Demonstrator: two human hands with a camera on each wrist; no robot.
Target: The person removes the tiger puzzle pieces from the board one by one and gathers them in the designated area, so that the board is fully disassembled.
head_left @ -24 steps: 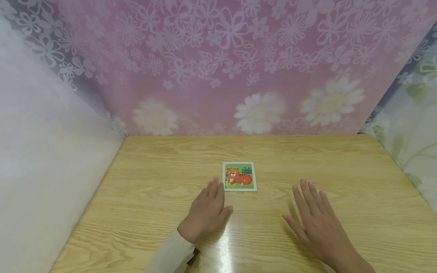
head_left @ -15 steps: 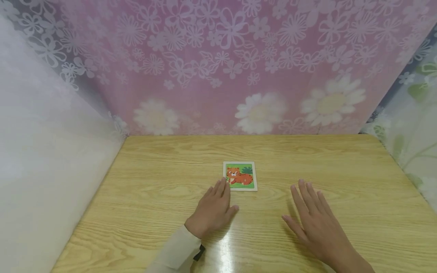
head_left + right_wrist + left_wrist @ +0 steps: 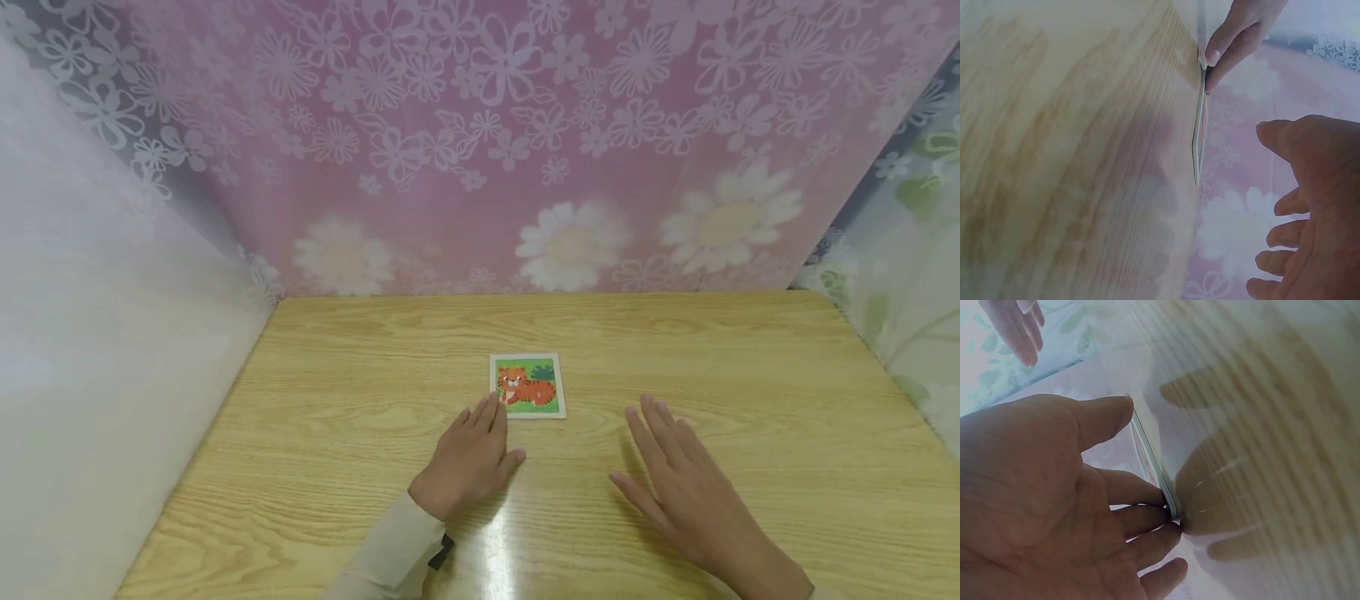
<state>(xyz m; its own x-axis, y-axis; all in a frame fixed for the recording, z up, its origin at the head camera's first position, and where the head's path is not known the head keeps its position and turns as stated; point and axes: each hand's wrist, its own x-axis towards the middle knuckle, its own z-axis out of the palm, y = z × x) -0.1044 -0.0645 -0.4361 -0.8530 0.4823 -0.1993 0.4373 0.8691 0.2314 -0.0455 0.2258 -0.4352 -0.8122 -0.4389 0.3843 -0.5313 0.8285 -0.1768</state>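
A square picture puzzle point(image 3: 538, 387) with a white border shows an orange tiger on green, lying flat near the middle of the wooden table. My left hand point(image 3: 467, 457) reaches its lower left corner, straight fingertips on the edge of the puzzle, thumb apart from it. In the left wrist view, the thin edge of the puzzle point(image 3: 1159, 475) runs beside the fingertips. To the right, my right hand point(image 3: 678, 487) is held over the table with its fingers extended, apart from the puzzle. Nothing is in its palm, as the right wrist view shows.
The light wooden table point(image 3: 337, 358) has a glossy reflection at its front middle. Behind it hangs a pink flowered curtain point(image 3: 450, 167). A whitish sheet point(image 3: 112, 375) borders the left side and a leafy-patterned one point(image 3: 900, 333) the right.
My left hand has moved right and slightly forward, from beside the puzzle onto its lower left corner. The right hand has shifted slightly left. The puzzle has stayed about where it was.
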